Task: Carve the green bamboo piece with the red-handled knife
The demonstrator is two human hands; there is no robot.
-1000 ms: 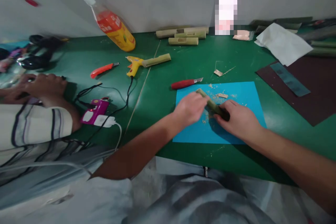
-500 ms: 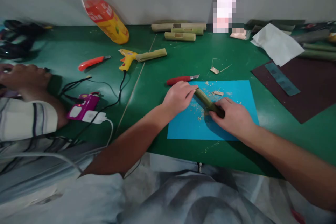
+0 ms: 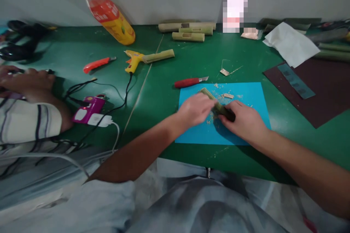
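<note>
This is a small craft workshop, set up for handwork in bamboo. A green-topped workbench stands against a plain grey wall. On it lies a blue cutting sheet strewn with pale shavings around a bamboo piece. A red-handled carving knife lies at 12 o'clock from the sheet, and slotted bamboo sections are stacked beyond it by the wall. At 10 o'clock lie a yellow glue gun on its cord and an orange utility knife. Dark abrasive sheets lie at 2 o'clock. At 9 o'clock a second person's arm rests on the same bench, beside a plugged-in charger.
</note>
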